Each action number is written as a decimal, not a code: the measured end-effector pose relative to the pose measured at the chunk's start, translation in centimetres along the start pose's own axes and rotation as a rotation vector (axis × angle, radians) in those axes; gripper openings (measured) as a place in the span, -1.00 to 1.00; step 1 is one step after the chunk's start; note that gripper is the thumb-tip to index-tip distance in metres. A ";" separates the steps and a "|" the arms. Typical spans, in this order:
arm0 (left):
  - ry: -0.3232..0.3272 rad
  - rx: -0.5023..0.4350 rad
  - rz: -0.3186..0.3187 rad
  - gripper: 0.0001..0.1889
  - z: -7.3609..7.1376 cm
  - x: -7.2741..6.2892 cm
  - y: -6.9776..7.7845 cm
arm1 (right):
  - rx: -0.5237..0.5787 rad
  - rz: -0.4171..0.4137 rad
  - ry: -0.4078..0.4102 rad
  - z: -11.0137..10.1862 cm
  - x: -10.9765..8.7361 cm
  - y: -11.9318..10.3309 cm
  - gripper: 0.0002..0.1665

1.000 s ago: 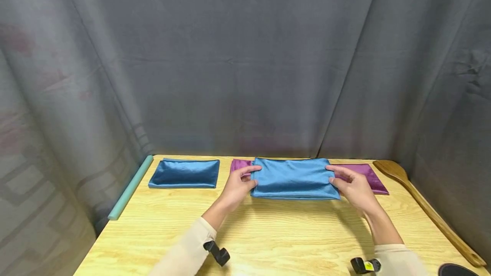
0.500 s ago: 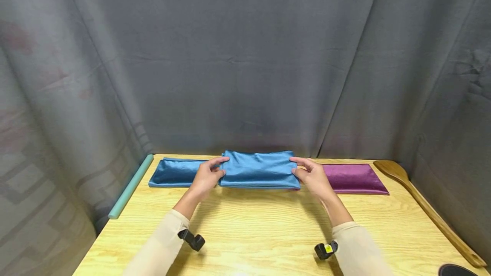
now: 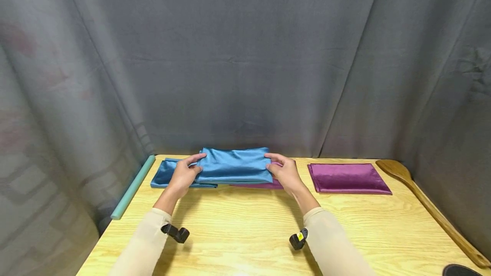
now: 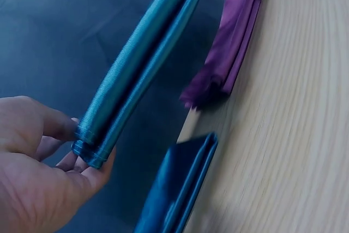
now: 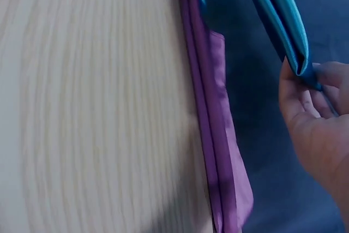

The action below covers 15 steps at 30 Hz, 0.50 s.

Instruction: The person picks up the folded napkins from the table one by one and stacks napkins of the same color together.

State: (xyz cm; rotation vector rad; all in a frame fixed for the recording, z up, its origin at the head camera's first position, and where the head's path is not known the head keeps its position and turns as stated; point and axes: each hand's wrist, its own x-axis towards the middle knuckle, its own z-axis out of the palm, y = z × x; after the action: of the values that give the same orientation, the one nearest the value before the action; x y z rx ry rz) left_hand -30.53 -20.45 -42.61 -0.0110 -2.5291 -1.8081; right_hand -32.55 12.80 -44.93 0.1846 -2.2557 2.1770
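A folded, shiny blue cloth (image 3: pixel 235 166) is held up level above the table's back part. My left hand (image 3: pixel 185 174) pinches its left end between thumb and fingers, and my right hand (image 3: pixel 284 173) pinches the right end. Both wrist views show its folded layers edge-on, raised off the wood. Below and to the left lies another folded blue cloth (image 3: pixel 163 174), partly covered by the held one and my left hand. Behind my right hand a folded purple cloth (image 5: pixel 210 113) lies on the table, mostly hidden in the head view by the held cloth.
A second folded purple cloth (image 3: pixel 350 178) lies to the right. Beyond it a wooden spoon (image 3: pixel 426 203) runs along the right edge. A pale green rod (image 3: pixel 133 187) lies along the left edge. A dark round object (image 3: pixel 458 270) shows at the bottom right; a grey curtain (image 3: pixel 238 63) hangs behind.
Both hands have carried the held blue cloth leftward and slightly up, from over the middle purple cloth to partly over the left blue cloth. The right purple cloth is now fully uncovered.
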 end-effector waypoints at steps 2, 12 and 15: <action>-0.004 0.015 -0.019 -0.50 -0.7 0.1 -0.4 | -0.009 -0.001 -0.004 0.8 0.2 0.2 -0.50; 0.001 0.041 -0.057 -0.44 -5.2 1.5 -2.0 | 0.073 0.002 -0.036 6.2 1.4 0.2 -0.51; -0.007 0.046 -0.055 -0.43 -6.7 1.7 -2.6 | 0.101 0.028 -0.042 7.8 1.8 0.3 -0.51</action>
State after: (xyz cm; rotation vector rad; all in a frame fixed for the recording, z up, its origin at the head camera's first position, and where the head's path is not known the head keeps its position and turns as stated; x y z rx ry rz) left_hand -32.12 -27.63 -42.83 0.0548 -2.6002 -1.7706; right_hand -33.70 4.91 -45.42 0.2020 -2.1835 2.3247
